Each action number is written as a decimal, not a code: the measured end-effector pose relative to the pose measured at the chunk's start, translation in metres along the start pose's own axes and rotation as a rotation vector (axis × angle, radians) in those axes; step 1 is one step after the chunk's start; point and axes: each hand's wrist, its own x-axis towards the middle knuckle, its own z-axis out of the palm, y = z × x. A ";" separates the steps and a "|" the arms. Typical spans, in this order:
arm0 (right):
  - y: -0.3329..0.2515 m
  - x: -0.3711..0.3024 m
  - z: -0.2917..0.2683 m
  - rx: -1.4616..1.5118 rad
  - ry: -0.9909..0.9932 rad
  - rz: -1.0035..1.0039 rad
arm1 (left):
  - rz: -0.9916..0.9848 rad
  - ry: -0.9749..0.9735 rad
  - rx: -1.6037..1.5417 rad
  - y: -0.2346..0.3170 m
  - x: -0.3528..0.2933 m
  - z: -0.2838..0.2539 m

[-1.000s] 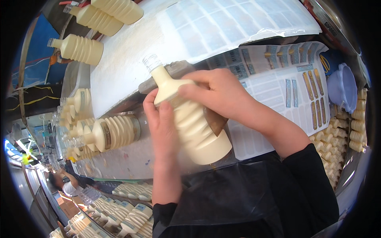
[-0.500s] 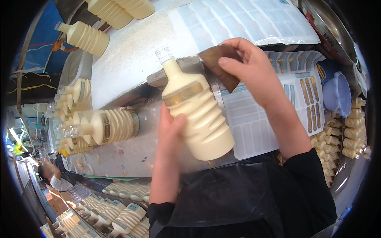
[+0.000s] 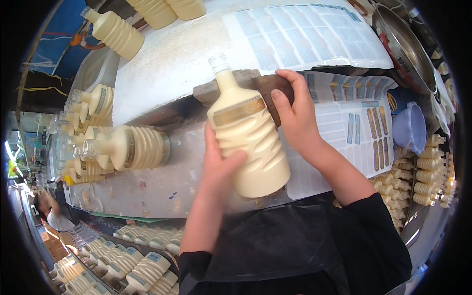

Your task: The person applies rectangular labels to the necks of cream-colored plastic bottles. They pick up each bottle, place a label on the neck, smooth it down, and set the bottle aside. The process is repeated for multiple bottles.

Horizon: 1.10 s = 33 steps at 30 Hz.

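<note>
My left hand (image 3: 219,164) is closed round the lower left side of a cream bottle (image 3: 260,164) with wavy ridges and a clear threaded neck. The bottle leans with its neck pointing away from me. A gold label band (image 3: 238,113) lies across its shoulder. In my right hand (image 3: 299,120) is a thin brown flexible sheet (image 3: 269,89), pinched between thumb and fingers. It sits at the bottle's right shoulder, beside the label's end, and part of it is hidden behind the bottle. A grey block (image 3: 204,93) rests behind the bottle's neck.
Printed label sheets (image 3: 339,123) lie to the right, with more clear label sheets (image 3: 300,37) beyond. Several cream bottles (image 3: 142,147) lie at the left; others stand at the far left. A lilac bucket (image 3: 409,129) and a metal pan (image 3: 405,49) are at the right.
My right hand has brought the brown sheet down and inward, against the bottle's right shoulder. The left hand still holds the bottle, which has hardly moved. The whole view has shifted slightly.
</note>
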 end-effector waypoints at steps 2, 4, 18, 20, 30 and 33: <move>-0.007 0.011 -0.007 0.050 -0.041 0.096 | -0.017 -0.016 -0.035 0.003 -0.002 0.001; -0.018 0.023 -0.009 0.240 -0.021 0.144 | -0.018 -0.025 -0.040 0.005 -0.001 0.002; -0.079 0.024 0.059 -0.256 -0.237 -0.312 | 0.232 0.029 0.569 0.012 -0.003 0.023; -0.084 0.020 0.067 -0.332 -0.253 -0.371 | 0.209 0.024 0.561 0.011 0.000 0.022; -0.061 0.040 0.021 -0.332 -0.236 -0.284 | 0.052 0.104 0.189 0.014 0.003 0.012; -0.050 0.041 0.025 -0.227 -0.227 -0.353 | 0.001 0.197 0.195 0.017 0.018 0.018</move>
